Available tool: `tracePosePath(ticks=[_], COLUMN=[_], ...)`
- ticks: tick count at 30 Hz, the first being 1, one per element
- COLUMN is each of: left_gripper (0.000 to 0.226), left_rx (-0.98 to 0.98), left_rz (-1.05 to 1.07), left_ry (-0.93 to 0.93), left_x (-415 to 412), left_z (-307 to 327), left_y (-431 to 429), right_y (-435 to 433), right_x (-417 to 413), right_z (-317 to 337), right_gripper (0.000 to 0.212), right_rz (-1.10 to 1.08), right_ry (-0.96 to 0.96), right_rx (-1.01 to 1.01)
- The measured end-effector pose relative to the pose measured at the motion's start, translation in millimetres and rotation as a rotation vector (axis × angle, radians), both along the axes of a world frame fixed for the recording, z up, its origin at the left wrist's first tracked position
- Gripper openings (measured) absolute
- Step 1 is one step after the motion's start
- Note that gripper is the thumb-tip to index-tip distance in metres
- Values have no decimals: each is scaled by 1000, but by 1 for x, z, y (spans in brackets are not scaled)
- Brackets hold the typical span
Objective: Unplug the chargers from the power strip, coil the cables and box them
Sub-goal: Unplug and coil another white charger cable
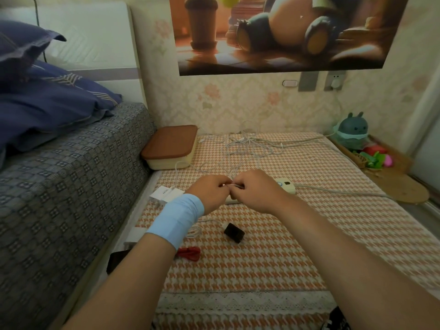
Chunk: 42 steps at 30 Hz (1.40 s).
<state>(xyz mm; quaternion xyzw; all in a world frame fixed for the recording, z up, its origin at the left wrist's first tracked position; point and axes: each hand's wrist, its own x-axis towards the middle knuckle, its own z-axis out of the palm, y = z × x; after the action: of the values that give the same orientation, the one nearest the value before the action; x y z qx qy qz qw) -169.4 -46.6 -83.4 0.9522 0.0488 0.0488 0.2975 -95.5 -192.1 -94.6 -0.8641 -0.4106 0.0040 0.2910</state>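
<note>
Head view: both forearms reach forward over an orange-and-white houndstooth cloth point(262, 258) spread on a low surface. The left hand point(210, 186) and the right hand point(256, 190) meet knuckle to knuckle, the fingers of each curled and pinching a thin white cable point(234, 185) between them. That cable runs back into a loose white tangle point(247, 146) lying on the cloth near the wall. A light blue wristband point(176, 221) wraps the left wrist.

A cream plastic power strip point(287, 185) lies flat just behind and under the right hand, with only its right end and a sliver between the hands showing. Its grey cord trails off to the right. A white rectangular charger brick point(166, 194) rests just left of the left wrist. A small black cube charger point(234, 232) sits on the cloth between the forearms, apart from the strip. Beside it lie a small white coiled cable point(194, 232) and, nearer the camera, a red coiled cable point(189, 253).

A cream box with a brown lid point(171, 146), closed, sits at the far left corner of the cloth, against a bed with a grey-blue patterned cover point(59, 186). A teal bunny-shaped toy point(352, 129) stands in the far right corner
</note>
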Motion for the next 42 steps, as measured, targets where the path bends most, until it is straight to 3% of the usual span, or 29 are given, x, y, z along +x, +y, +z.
tracePosePath(ticks=[3,7,11,16,21,26,29,32,35,36,38,40,42], left_gripper=[36,58,47,48,43,47,50,42,20,30,56,68,72], left_rx=[21,-154,-621,-968,-931,-1078,-1004,-808,-415,-276,-135,-60,83], left_rz=[52,142,255,372,376,604,753,810,809,787,615,359,155], left_ry=[-53,-245,-460,-670,-713,-841,-817,-578,-366,-369,-533,-735,-808], left_x=[0,-5,-5,-1,-3,-3,-2,1,2,2,4,5,5], left_z=[8,6,8,15,17,20,14,3,-8,-10,-11,-1,9], left_y=[11,31,33,49,62,78,90,94,87,83,71,56,41], right_y=[-6,-11,-2,6,23,21,23,29,32,34,36,40,44], right_x=[11,25,28,30,29,42,43,35,28,25,16,8,1], right_z=[-8,-11,-13,-20,-10,-24,-24,-12,-2,1,6,9,10], right_gripper=[45,26,14,17,23,7,34,45,30,21,6,16,25], right_rz=[-77,-165,-125,-117,-208,-481,-492,-405,-291,-245,-133,-42,24], right_ry=[-55,39,38,38,-137,-89,153,491,380,333,309,223,108], right_rx=[-92,30,92,193,454,265,340,587,484,434,365,240,125])
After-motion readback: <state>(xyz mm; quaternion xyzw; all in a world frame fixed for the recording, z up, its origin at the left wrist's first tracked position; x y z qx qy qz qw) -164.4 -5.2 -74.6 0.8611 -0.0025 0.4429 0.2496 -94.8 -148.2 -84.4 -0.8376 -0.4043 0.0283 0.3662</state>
